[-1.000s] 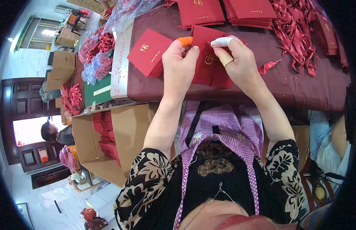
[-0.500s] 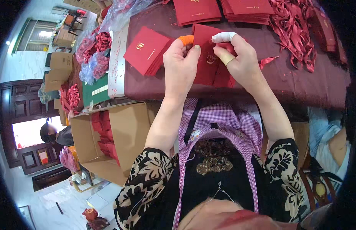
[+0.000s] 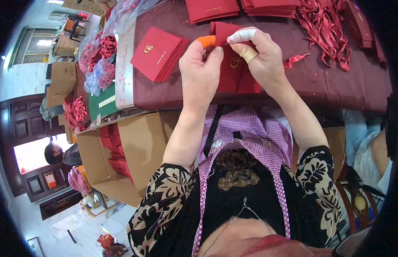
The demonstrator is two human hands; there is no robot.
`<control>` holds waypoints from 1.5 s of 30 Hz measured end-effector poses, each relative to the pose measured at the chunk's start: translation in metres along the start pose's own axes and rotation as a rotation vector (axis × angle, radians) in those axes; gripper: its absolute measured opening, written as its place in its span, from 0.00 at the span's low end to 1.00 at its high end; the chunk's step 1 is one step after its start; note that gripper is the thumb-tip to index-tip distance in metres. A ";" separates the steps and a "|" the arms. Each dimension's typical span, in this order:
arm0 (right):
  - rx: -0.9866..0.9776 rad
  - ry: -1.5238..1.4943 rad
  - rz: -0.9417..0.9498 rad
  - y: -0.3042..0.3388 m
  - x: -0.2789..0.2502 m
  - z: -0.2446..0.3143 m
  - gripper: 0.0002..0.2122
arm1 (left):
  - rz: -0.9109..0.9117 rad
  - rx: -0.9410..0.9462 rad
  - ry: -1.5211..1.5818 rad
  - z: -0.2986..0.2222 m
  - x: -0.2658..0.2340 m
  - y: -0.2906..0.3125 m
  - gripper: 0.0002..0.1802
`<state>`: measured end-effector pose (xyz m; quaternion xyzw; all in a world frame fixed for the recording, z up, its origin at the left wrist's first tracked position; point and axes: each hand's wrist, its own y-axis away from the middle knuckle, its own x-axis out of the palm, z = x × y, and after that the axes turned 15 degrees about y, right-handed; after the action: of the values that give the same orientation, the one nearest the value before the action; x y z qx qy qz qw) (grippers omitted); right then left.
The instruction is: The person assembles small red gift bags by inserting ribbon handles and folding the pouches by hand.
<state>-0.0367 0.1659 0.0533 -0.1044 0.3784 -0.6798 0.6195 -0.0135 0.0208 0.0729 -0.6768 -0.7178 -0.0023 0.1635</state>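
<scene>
A flat red paper bag (image 3: 239, 79) with a gold emblem lies at the near edge of the table, under both hands. My left hand (image 3: 199, 70), with orange tape around its index finger, pinches the bag's upper left edge between thumb and index. Opposite it, my right hand (image 3: 264, 58) has white tape on one finger and a yellowish band on the thumb. Its fingertips are closed at the bag's upper part; whether they also hold a ribbon is hidden. A red ribbon end (image 3: 295, 61) shows just right of that hand.
Left of my hands is a stack of red bags (image 3: 158, 53); more stacks (image 3: 269, 8) stand at the far edge. Loose red ribbons (image 3: 323, 32) are heaped at the right. An open cardboard box (image 3: 143, 147) with red items is below left. A person (image 3: 61, 153) is farther off.
My right fingertips have shifted slightly left, closer to my left hand. The whole view has moved a little; the bag is still held at the same place.
</scene>
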 end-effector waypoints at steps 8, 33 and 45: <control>0.065 0.070 -0.074 0.002 0.005 -0.003 0.03 | -0.030 -0.037 0.012 -0.002 0.003 0.005 0.08; -0.028 0.195 -0.036 0.000 0.005 0.001 0.03 | -0.018 0.066 -0.142 0.006 0.003 0.010 0.08; 0.200 -0.024 0.156 0.001 -0.003 -0.009 0.05 | -0.057 -0.338 0.299 0.007 -0.012 0.007 0.13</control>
<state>-0.0409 0.1725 0.0471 -0.0204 0.3084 -0.6624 0.6824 -0.0079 0.0116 0.0617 -0.6662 -0.6939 -0.2271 0.1522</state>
